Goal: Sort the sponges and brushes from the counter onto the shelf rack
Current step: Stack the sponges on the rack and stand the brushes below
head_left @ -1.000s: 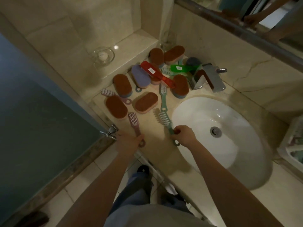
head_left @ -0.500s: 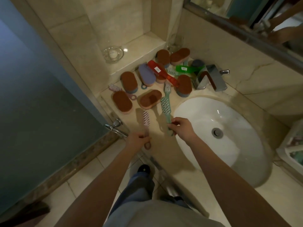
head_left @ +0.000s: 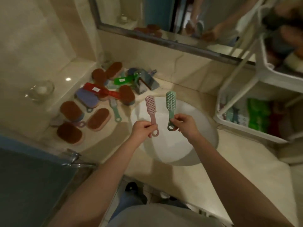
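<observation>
Head view: our left hand (head_left: 142, 130) pinches the pink brush (head_left: 151, 110), our right hand (head_left: 183, 124) the green brush (head_left: 171, 105), both by stiff handles; we judge them light.

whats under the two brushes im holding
The white sink. The left hand holds the pink brush and the right hand the green brush above it. Its drain is not visible, probably covered by the right hand.

One wide-angle camera, worn on the person's head, looks forward and steeply down from close above the table (head_left: 237, 161) and sink (head_left: 180, 153). The mirror (head_left: 155, 13) lies along the frame's top, and the shelf rack (head_left: 260, 69) stands at its right edge.
</observation>
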